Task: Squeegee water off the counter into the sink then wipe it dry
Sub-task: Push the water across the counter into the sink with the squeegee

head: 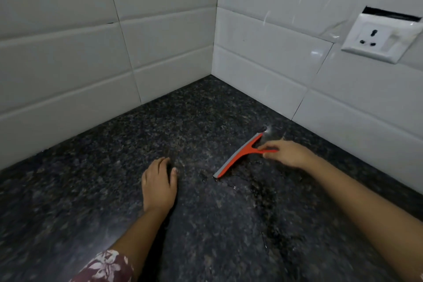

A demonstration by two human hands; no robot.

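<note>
Granite counter (160,135), wet streaks (263,192), white tiled corner (215,36)

Granite counter (206,224): squeegee (238,155), seemingly wet.

A dark speckled granite table (206,121) is seen running into a corner of glossy white rectangular wall tiles (263,48). A red plastic squeegee with a grey rubber blade (240,155) is laid with its blade on the stone, and its thin red handle is pinched by the fingers (266,147) of the right hand (287,153). The left hand (159,184) is rested palm down on the table, well apart from the squeegee. Wet streaks (263,192) are visible beside the blade's near end. A white plastic wall socket (380,38) is mounted at upper right. A maroon floral sleeve (105,267) is worn on the left arm
</note>
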